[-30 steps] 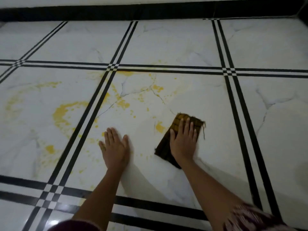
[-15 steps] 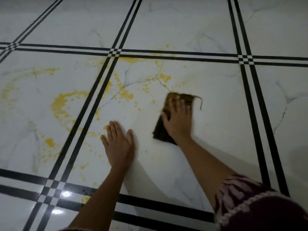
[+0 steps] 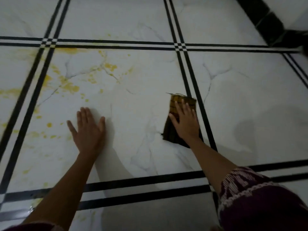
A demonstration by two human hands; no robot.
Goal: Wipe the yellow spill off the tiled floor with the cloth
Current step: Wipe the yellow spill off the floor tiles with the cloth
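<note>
Head camera showed the wiping step in hand, I judged. The right hand (image 3: 185, 120) lay flat with straight fingers and pressed the cloth (image 3: 170, 134) onto the floor (image 3: 133, 105). The left hand (image 3: 88, 132) rested flat on bare tile with fingers spread, grasping nothing.

The cloth sat at the right side of the middle tile, just beside the black stripes (image 3: 195, 90) and well apart from the yellow spill (image 3: 71, 87) on the left. Much yellow remained there, so the next move probably called for sliding the cloth leftward over those spots with steady pressure.

The folded cloth's long axis ran from near to far, and its far short edge pointed away from the person.
</note>
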